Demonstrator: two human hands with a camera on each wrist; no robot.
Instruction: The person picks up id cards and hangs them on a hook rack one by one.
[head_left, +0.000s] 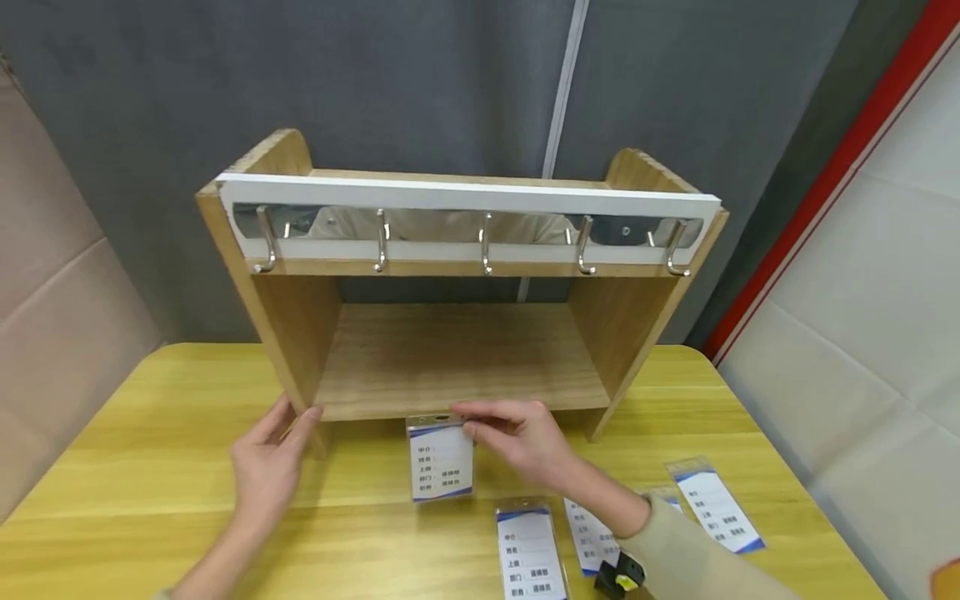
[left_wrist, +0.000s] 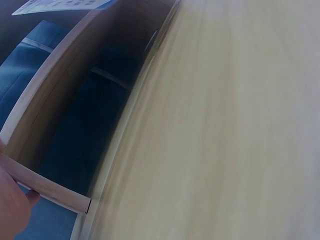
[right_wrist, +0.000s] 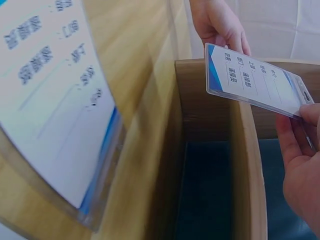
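Note:
My right hand (head_left: 517, 437) pinches a clear badge holder (head_left: 441, 462) by its slotted top corner, between thumb and fingers. The badge hangs upright in front of the lower shelf edge, its white card with blue corners facing me. In the right wrist view the same badge holder (right_wrist: 250, 82) stretches out from the fingertips (right_wrist: 307, 111). My left hand (head_left: 270, 467) grips the lower front edge of the wooden rack's left side panel (head_left: 281, 333). The left wrist view shows part of this hand (left_wrist: 15, 207) at the panel edge, most of it cut off.
The wooden rack (head_left: 465, 358) carries a white mirrored strip (head_left: 435, 193) with several metal hooks (head_left: 486, 243) across its top front. More badge holders lie on the table (head_left: 187, 433) at the right: one badge (head_left: 531, 554) nearest, another (head_left: 716, 508) farther right, others partly under my right forearm.

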